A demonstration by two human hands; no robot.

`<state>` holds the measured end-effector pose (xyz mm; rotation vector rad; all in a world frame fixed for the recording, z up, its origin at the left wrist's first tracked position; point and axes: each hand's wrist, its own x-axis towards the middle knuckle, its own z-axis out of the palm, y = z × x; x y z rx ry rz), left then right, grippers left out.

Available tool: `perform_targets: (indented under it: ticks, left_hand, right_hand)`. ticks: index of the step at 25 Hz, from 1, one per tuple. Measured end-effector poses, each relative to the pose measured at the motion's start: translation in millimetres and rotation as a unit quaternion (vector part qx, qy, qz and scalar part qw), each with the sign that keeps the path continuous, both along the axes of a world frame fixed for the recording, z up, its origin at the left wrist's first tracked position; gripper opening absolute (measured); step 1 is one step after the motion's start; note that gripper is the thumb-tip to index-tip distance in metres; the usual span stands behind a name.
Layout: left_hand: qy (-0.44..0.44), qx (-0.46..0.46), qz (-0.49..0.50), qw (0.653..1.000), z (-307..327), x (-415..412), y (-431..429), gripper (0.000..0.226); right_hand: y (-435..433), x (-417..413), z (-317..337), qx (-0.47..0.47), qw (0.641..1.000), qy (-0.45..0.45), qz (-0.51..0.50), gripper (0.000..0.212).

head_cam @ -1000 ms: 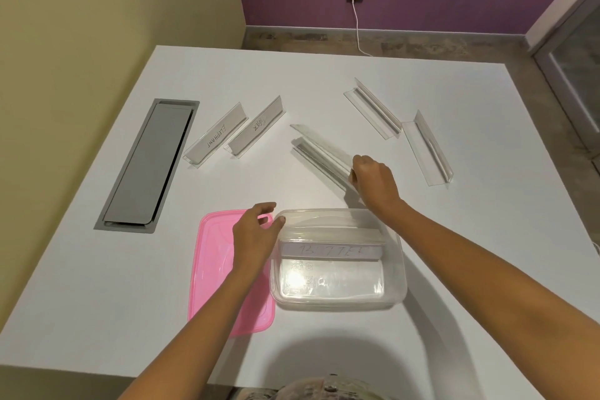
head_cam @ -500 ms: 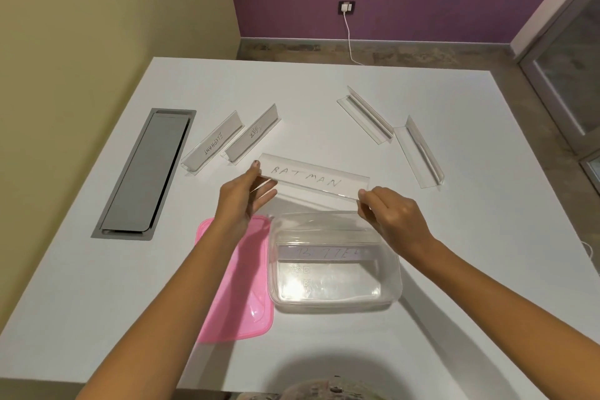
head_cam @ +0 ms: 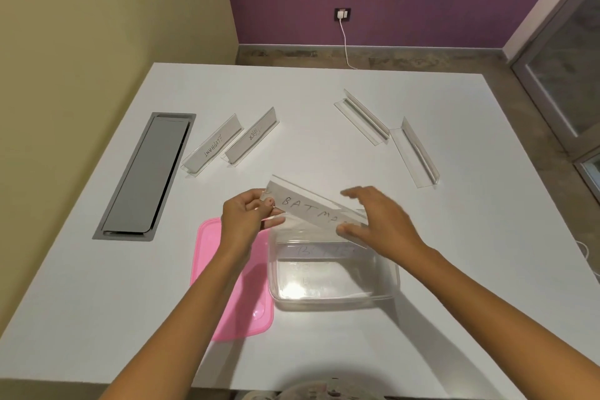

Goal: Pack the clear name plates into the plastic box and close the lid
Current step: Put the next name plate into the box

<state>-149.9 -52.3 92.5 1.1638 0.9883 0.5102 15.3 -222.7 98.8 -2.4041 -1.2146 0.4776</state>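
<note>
A clear name plate marked BATMAN [head_cam: 308,208] hangs tilted just above the far rim of the clear plastic box [head_cam: 334,299]. My left hand [head_cam: 248,217] pinches its left end. My right hand [head_cam: 376,221] cups its right end, fingers spread over it. One name plate [head_cam: 319,250] lies inside the box against the far wall. The pink lid [head_cam: 207,256] lies flat on the table left of the box, under my left forearm. On the table stand two labelled plates [head_cam: 214,146] [head_cam: 255,136] at the left and two clear ones [head_cam: 362,117] [head_cam: 415,153] at the right.
A grey cable hatch [head_cam: 146,175] is set into the white table [head_cam: 324,81] at the left. A yellow wall runs close along the left side. A white cable [head_cam: 345,45] hangs from a socket on the purple back wall.
The BATMAN plate, lifted by my right hand a second ago, has come nearer and lower over the box, now tilted with its right end down. My left hand left the box rim and took its left end.
</note>
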Motion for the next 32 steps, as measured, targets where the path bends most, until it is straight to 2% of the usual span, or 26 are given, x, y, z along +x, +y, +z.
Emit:
perform_targets:
  ticks: [2,4,6,7,9,10,12,18,29,32]
  left_hand:
    - [0.009,0.019,-0.017,1.0,-1.8,-0.5,-8.5,0.014]
    - [0.015,0.028,-0.022,0.999,-7.0,-5.0,-15.5,0.016]
    - [0.044,0.059,-0.022,0.997,-14.6,-10.3,-20.3,0.013]
    - [0.091,0.112,-0.034,0.989,-19.8,-13.0,-20.8,0.018]
    - [0.183,0.214,-0.076,0.957,-30.3,-18.7,-21.6,0.041]
    - [0.199,0.232,-0.087,0.948,-34.2,-21.0,-22.3,0.05]
    - [0.205,0.222,-0.092,0.949,-41.6,-24.4,-24.2,0.053]
    - [0.247,0.194,-0.153,0.937,-49.1,-23.6,-17.1,0.042]
    - [0.225,0.149,-0.126,0.955,-55.3,-25.6,-13.2,0.043]
    - [0.235,0.16,-0.131,0.95,-54.4,-22.7,-12.6,0.046]
  right_hand:
    - [3.9,3.5,-2.1,-0.06,0.986,0.157,0.0,0.058]
    - [2.7,4.0,-8.3,-0.094,0.976,0.198,0.003,0.06]
    - [-0.7,2.8,-13.3,-0.105,0.98,0.17,-0.002,0.061]
    - [-2.7,2.8,-16.5,-0.115,0.984,0.139,-0.003,0.061]
    - [-6.1,2.2,-22.5,-0.147,0.987,0.065,0.005,0.061]
    - [-6.5,2.1,-25.5,-0.162,0.986,0.034,0.011,0.061]
    - [-4.6,1.2,-32.6,-0.179,0.984,0.005,0.017,0.06]
    - [8.7,-6.8,-60.5,-0.202,0.979,-0.025,0.028,0.06]
    - [8.0,-16.9,-83.4,-0.158,0.984,-0.078,0.031,0.055]
    - [5.7,-19.8,-71.8,-0.082,0.996,-0.04,0.005,0.051]
